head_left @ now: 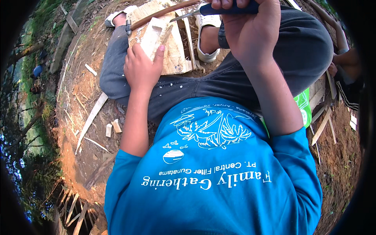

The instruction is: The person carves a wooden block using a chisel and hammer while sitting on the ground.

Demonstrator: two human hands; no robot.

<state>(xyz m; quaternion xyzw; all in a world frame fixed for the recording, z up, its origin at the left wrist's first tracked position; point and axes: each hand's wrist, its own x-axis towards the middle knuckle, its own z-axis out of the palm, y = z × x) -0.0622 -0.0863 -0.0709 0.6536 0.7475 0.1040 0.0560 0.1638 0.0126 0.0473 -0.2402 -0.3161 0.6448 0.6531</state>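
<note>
My left hand (143, 68) presses on a pale carved piece of wood (149, 40), its thumb on the near end and its fingers along the left edge. The piece has a hollow cut in it and lies on a wider wooden board (175, 55) between my legs. My right hand (250, 33), higher and to the right, is closed around the dark blue handle of a knife (235, 8). The knife's narrow metal blade points left, its tip close to the carved piece. Across the board's far part rests a hammer (164, 13) with a brown wooden handle.
Wood strips and chips (92, 119) lie on the brown soil at left, with more offcuts (323, 125) at right. A green bag (303, 105) sits by my right elbow. Another person's arm (346, 64) shows at the right edge. Plants border the left side.
</note>
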